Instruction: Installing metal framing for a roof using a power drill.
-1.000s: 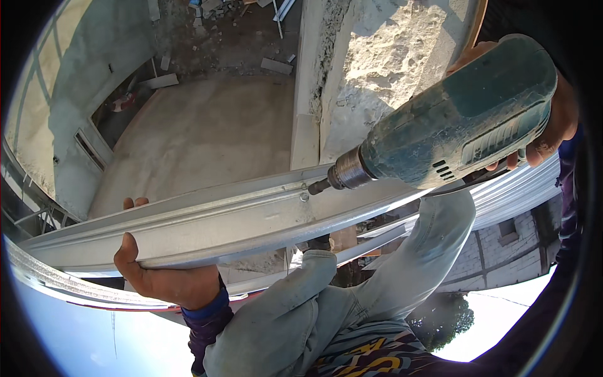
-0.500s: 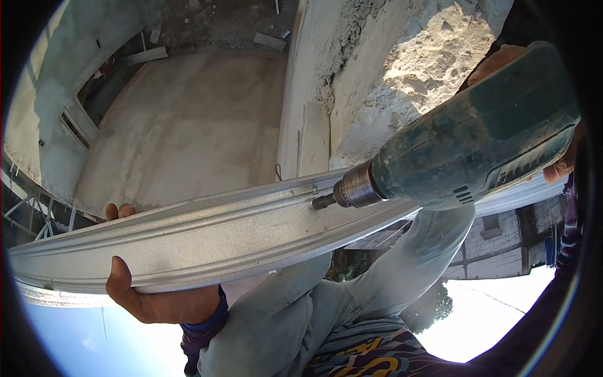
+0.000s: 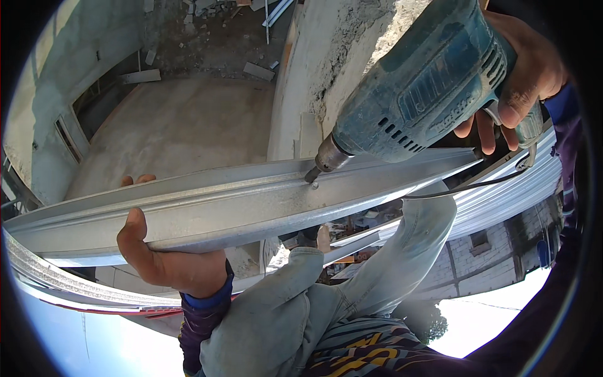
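A long silvery metal channel (image 3: 226, 220) lies across in front of me. My left hand (image 3: 163, 257) grips it on the left, its thumb at the near edge and its fingertips showing over the far edge. In my right hand (image 3: 532, 69) is a scuffed teal power drill (image 3: 414, 94), held by its handle, with the index finger near the trigger. The drill slants down to the left. Its dark socket bit (image 3: 312, 174) meets the channel's inner face, right beside a small screw head (image 3: 315, 185). I cannot tell whether the bit touches the screw.
A rough concrete wall edge (image 3: 295, 100) rises beyond the channel, with a concrete slab (image 3: 176, 132) far below. The drill's cord (image 3: 471, 187) crosses over my knee (image 3: 433, 217). Corrugated metal sheets (image 3: 527, 182) lie at right. Debris (image 3: 207, 9) litters the far ground.
The drill has swung to a steeper slant, its tip shifting slightly left and down to the screw head. My right hand and the channel's right end have come into view. My left hand keeps its grip.
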A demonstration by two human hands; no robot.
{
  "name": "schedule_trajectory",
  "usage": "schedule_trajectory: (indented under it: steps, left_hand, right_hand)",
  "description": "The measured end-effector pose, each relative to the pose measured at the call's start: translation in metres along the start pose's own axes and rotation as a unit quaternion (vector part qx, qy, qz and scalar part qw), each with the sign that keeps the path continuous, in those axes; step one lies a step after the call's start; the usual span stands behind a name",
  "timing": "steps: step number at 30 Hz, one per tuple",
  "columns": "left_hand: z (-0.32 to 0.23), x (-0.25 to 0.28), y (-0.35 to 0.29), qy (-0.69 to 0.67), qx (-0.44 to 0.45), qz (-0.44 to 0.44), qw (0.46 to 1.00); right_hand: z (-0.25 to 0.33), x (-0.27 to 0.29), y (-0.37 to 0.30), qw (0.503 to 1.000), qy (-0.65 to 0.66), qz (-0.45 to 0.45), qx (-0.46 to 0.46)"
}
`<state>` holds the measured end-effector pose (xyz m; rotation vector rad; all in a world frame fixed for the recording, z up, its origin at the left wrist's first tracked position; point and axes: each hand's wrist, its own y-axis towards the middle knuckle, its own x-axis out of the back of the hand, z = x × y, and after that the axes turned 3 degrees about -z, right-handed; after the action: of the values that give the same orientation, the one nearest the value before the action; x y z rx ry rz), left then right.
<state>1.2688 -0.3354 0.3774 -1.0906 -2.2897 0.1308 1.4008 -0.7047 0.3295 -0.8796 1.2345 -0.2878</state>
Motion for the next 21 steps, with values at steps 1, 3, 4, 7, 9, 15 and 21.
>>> schedule_trajectory:
  steps: [1,3,4,7,9,15,21]
  left_hand:
    - [-0.004,-0.005,-0.001,-0.024,0.041,-0.016,0.999]
    - [-0.006,-0.010,-0.006,-0.056,0.086,-0.027,0.994]
    - [-0.004,-0.008,-0.007,-0.029,0.043,-0.018,0.998]
    - [-0.003,-0.007,-0.008,0.021,-0.003,-0.016,1.000]
    - [-0.001,-0.006,-0.008,0.043,0.000,-0.022,0.999]
    - [0.002,-0.006,-0.008,0.001,-0.003,-0.013,1.000]
    - [0.016,0.016,0.001,0.080,-0.143,0.141,0.976]
  right_hand:
    - [0.000,-0.001,-0.008,1.000,-0.003,-0.011,-0.002]
    - [-0.003,0.001,-0.023,1.000,-0.011,-0.026,-0.008]
    - [-0.002,0.001,-0.017,1.000,-0.015,-0.025,-0.004]
    - [0.001,0.005,-0.005,0.997,-0.026,0.057,0.043]
    - [0.000,0.005,-0.004,0.998,-0.033,0.047,0.039]
    - [-0.006,0.008,-0.005,0.997,-0.047,0.035,0.040]
    - [-0.002,0.015,-0.015,0.997,-0.056,0.011,0.042]
